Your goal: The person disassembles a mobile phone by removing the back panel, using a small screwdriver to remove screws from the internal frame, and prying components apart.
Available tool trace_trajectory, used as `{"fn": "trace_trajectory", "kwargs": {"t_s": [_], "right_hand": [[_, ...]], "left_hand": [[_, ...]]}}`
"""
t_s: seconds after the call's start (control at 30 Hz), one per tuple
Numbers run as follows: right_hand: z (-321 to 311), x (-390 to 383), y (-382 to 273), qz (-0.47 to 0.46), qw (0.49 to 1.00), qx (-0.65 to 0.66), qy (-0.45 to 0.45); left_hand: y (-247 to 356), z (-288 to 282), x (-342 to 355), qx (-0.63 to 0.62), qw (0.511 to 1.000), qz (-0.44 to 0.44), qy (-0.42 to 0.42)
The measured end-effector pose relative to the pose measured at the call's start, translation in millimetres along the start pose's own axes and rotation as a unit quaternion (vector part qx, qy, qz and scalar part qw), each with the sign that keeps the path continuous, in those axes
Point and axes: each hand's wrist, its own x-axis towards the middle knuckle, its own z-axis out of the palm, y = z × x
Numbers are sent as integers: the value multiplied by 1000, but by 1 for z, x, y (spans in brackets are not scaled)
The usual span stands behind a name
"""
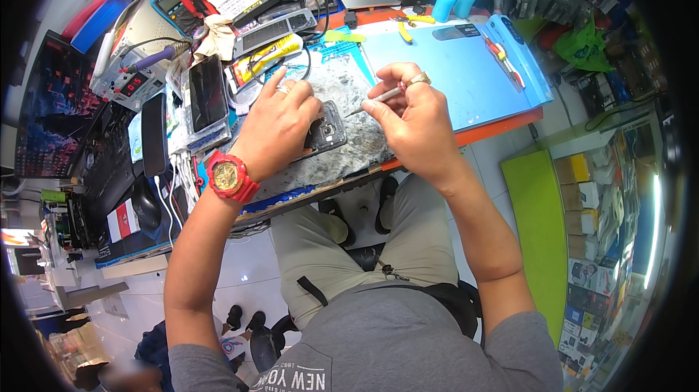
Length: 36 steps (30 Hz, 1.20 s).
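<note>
My left hand (280, 119), with a ring and a red watch, has its fingers curled over the left part of a disassembled dark phone (328, 132) lying on a grey, marbled work mat (360, 148). My right hand (411, 119) grips a slim pointed tool (356, 111), likely a screwdriver, angled down-left with its tip at or just above the phone's upper right; contact is unclear. The fingers of my left hand partly hide the phone. A black cable (306, 71) loops above my left hand, near a yellow tube (262, 57).
Left are two phones (207, 93), a power supply (129, 80), monitor (51, 104), mouse (145, 213) and cables. Behind are pliers (404, 31), blue bottles (444, 2) and stacked clutter. A blue board (429, 64) lies right. Another person (156, 348) is at lower left.
</note>
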Motion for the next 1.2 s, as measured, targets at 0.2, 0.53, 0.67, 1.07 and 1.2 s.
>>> {"fn": "trace_trajectory", "kwargs": {"t_s": [0.2,0.53,0.67,1.07,1.2], "right_hand": [[18,2,-3,-33,999,0,-17],[25,3,5,-52,998,-27,-27],[26,4,3,-50,998,-27,-27],[20,3,1,-40,999,-3,-2],[17,1,0,-38,999,-10,0]], "left_hand": [[3,-3,-9,-20,999,-31,-1],[10,-5,-10,-16,999,-38,-17],[13,-6,-10,-22,999,-41,-22],[18,-12,1,70,996,21,-40],[22,-15,8,130,988,60,-63]]}}
